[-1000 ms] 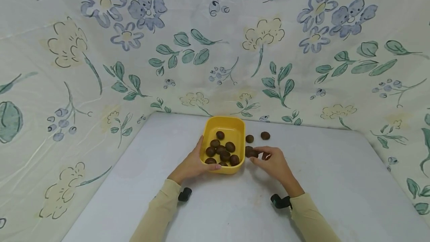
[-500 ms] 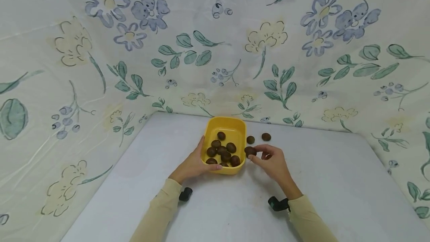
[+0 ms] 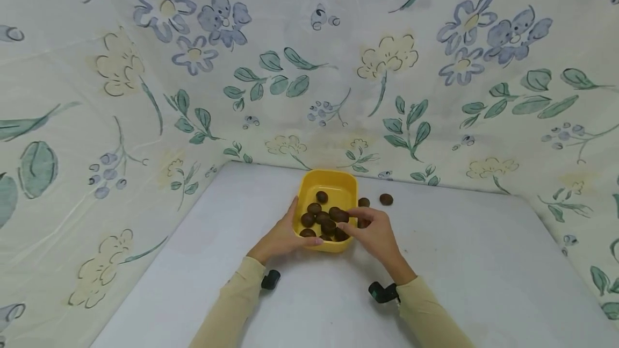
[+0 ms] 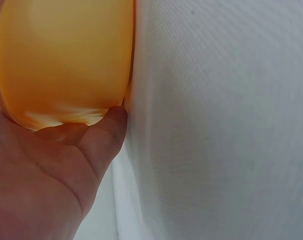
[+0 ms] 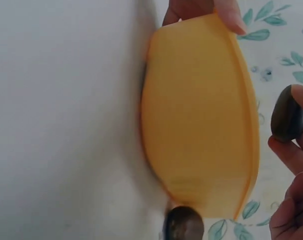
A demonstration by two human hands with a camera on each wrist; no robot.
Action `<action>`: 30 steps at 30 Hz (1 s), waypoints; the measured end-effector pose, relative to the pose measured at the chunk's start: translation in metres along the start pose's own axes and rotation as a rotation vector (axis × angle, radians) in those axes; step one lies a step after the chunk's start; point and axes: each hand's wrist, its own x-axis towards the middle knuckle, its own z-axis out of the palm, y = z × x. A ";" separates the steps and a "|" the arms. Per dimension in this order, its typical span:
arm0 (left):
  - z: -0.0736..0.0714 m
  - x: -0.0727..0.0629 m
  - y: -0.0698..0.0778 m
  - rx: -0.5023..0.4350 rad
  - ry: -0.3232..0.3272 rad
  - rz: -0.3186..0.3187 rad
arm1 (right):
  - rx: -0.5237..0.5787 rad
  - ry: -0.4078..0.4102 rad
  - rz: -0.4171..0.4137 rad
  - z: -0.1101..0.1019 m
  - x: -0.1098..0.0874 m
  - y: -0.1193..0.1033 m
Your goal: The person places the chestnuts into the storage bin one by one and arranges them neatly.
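Observation:
A yellow plastic box [image 3: 333, 177] stands on the table with several dark brown, smooth oval pebbles [image 3: 308, 219] in its nearer part. My left hand [image 3: 279, 239] grips the box's near left corner, thumb along the front rim; the left wrist view has this hand [image 4: 46, 170] against the box wall [image 4: 66, 55]. Between thumb and fingers, my right hand [image 3: 374, 232] pinches one pebble [image 5: 286, 117] above the box's right rim. In the right wrist view the pebble is higher than the rim [image 5: 252, 125].
Right of the box lie two loose pebbles, one farther out [image 3: 386, 199] and one close to its wall [image 3: 364, 203]. Another pebble [image 5: 186, 224] sits by the box, mostly hidden behind my right hand in the head view. Floral cloth [image 3: 319, 85] backs the white table [image 3: 459, 262].
My right hand has lifted a pebble from beside the box and moved it left over the rim. The left hand keeps its grip on the box.

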 end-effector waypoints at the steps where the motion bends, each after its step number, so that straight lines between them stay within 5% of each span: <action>1: 0.000 0.000 0.000 0.002 0.000 0.004 | -0.005 -0.009 -0.001 0.002 0.001 -0.003; 7: 0.000 -0.002 0.000 -0.002 -0.006 0.018 | -0.082 -0.061 0.004 0.017 0.011 -0.013; 20: 0.000 0.002 -0.005 0.003 -0.011 0.049 | -0.296 -0.238 -0.124 0.043 0.022 -0.010; 30: -0.002 0.000 -0.004 0.021 -0.009 0.046 | -0.453 -0.267 -0.072 0.050 0.026 -0.019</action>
